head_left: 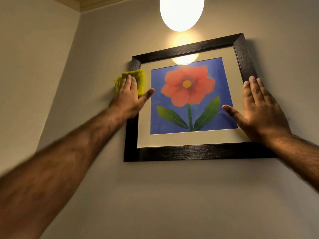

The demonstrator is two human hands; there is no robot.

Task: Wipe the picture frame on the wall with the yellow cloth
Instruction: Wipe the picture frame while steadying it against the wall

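A black wooden picture frame (189,153) hangs on the beige wall, holding a red flower print on blue behind glass. My left hand (131,96) presses a folded yellow cloth (139,80) flat against the frame's left bar, near its upper part, thumb stretched out over the glass. My right hand (259,107) lies flat with fingers together on the frame's right bar and the glass, thumb spread toward the print. It holds nothing.
A lit oval wall lamp (181,12) glows just above the frame and reflects in the glass. A wall corner (76,40) runs down at the left, with cornice at the ceiling. Bare wall lies below the frame.
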